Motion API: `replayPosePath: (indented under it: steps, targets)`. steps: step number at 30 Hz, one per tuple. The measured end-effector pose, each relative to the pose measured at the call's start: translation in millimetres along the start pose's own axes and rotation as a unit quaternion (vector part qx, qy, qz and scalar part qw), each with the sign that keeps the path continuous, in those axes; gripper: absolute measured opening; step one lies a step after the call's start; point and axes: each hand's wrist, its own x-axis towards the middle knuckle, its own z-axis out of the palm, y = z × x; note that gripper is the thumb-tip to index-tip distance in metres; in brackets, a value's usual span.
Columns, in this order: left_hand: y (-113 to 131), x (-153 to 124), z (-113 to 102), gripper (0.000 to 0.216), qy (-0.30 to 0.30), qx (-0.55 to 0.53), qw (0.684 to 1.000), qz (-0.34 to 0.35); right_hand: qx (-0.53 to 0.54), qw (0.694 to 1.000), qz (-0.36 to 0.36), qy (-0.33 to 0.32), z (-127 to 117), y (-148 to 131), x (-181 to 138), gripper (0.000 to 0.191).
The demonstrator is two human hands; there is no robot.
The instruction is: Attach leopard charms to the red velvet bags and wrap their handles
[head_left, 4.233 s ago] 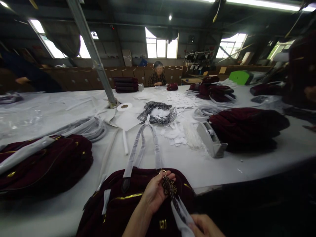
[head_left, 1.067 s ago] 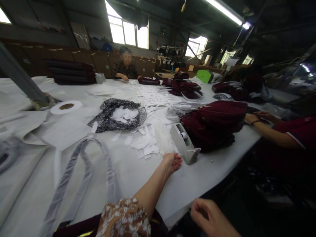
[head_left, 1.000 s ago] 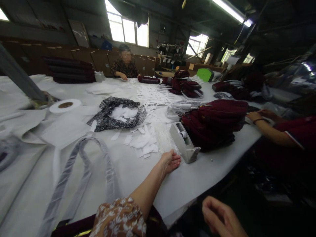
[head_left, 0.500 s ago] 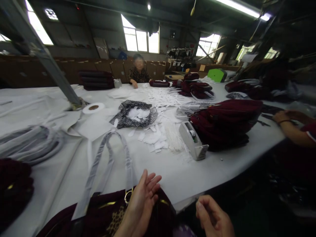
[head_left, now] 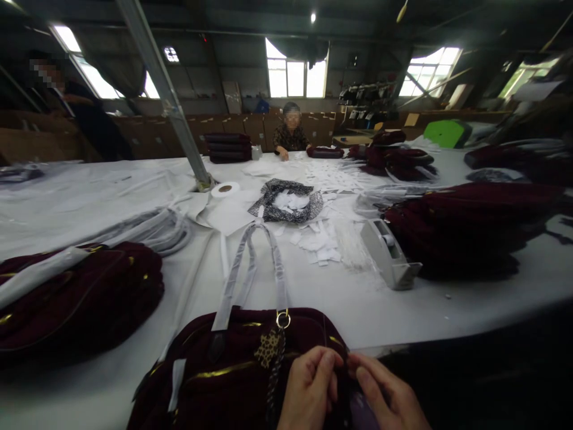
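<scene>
**Status check: you're almost fingertip to fingertip**

So your 2 hands are both down at the bottom of the head view, low and close in front of you. Your left hand [head_left: 311, 387] has its thumb pressed up against the index finger, the other fingers curled in below, tips aimed across at your right. Your right hand [head_left: 388, 393] reaches back at it, index finger stretched out, thumb right beside it; can't tell if those 2 actually touch. Tips of both hands are just beside each other. Frame cuts you off around the wrists.
</scene>
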Motion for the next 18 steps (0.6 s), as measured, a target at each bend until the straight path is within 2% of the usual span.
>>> replayPosePath:
  steps: [3, 6, 13, 16, 18]
  targets:
    - [-8.7, -8.6, -1.3, 0.045, -0.014, 0.08, 0.997, 0.016, 0.149, 0.987, 0.058, -0.03, 2.8, -9.7, 16.5, 0.044]
    - [-17.2, -11.2, -3.6, 0.049, -0.014, 0.116, 0.993, 0.026, 0.228, 0.97, 0.079, -0.037, 16.2, -17.1, 28.0, 0.039]
    - [-28.5, -3.6, -10.6, 0.048, -0.01, 0.052, 0.998, -0.032, 0.231, 0.969, 0.049, -0.077, 33.9, -21.6, 36.0, 0.027]
    - [-29.5, -1.6, -8.7, 0.047, -0.022, 0.028, 0.998, -0.054, 0.256, 0.959, 0.064, -0.101, 35.2, -24.3, 41.6, 0.028]
    - [-27.9, -2.9, -11.2, 0.047, -0.04, 0.055, 0.996, -0.049, 0.276, 0.951, 0.08, -0.113, 35.7, -24.2, 47.0, 0.029]
